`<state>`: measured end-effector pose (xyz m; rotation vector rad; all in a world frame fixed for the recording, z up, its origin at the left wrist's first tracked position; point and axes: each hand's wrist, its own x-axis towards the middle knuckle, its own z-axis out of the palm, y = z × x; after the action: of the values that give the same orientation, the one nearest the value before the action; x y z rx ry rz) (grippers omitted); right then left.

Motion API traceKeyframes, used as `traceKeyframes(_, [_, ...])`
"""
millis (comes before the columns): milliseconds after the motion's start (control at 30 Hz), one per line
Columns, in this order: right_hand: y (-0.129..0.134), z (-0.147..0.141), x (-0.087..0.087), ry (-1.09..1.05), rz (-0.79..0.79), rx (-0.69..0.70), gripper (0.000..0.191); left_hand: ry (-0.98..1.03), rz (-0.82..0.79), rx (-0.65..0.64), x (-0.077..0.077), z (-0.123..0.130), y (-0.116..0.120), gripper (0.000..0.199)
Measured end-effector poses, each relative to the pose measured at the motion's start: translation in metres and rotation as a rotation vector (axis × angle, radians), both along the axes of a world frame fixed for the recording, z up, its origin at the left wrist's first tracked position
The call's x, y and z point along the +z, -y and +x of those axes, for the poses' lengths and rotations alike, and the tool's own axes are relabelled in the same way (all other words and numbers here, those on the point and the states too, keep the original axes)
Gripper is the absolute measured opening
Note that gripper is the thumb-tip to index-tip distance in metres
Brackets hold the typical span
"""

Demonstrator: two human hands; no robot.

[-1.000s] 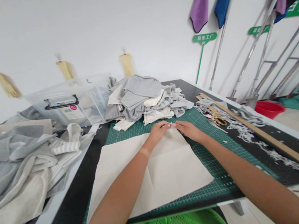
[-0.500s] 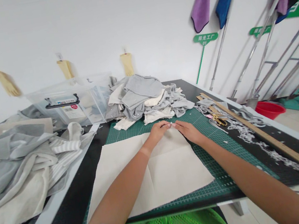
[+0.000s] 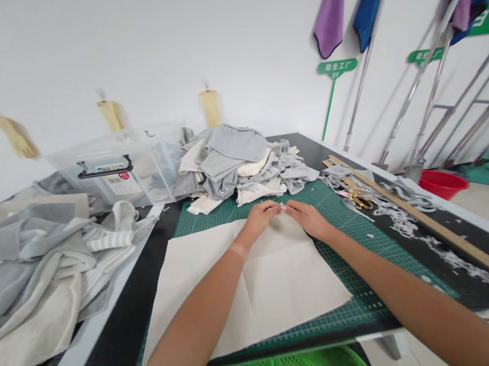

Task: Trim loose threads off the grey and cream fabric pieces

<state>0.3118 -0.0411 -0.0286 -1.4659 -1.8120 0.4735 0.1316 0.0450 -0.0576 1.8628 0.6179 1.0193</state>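
Note:
A cream cloth (image 3: pixel 284 282) lies spread over a green cutting mat (image 3: pixel 367 275), with faint creases across it. At its far edge my left hand (image 3: pixel 260 216) and my right hand (image 3: pixel 302 216) meet, fingertips nearly touching. Both hands pinch the cloth's edge there, and a small pale bit shows between the fingers. The cloth sags in a shadowed dip just below them. My forearms hide parts of the cloth and the mat.
Behind the mat rises a heap of grey and cream fabric (image 3: pixel 240 158). A clear plastic box (image 3: pixel 152 167) stands left of it, near another fabric pile (image 3: pixel 29 269). To the right lie gold-handled scissors (image 3: pixel 360 200), grey scraps (image 3: pixel 398 216) and a wooden strip (image 3: pixel 440 231).
The whole view has shifted slightly, with things sitting a little lower now. Both hands keep their pinch at the cloth's far edge, almost unmoved.

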Motion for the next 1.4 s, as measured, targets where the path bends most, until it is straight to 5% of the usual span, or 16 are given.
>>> traceKeyframes(1400, [0.006, -0.013, 0.004, -0.079, 0.010, -0.032, 0.048, 0.048, -0.041, 0.040, 0.006, -0.002, 0.005, 0.027])
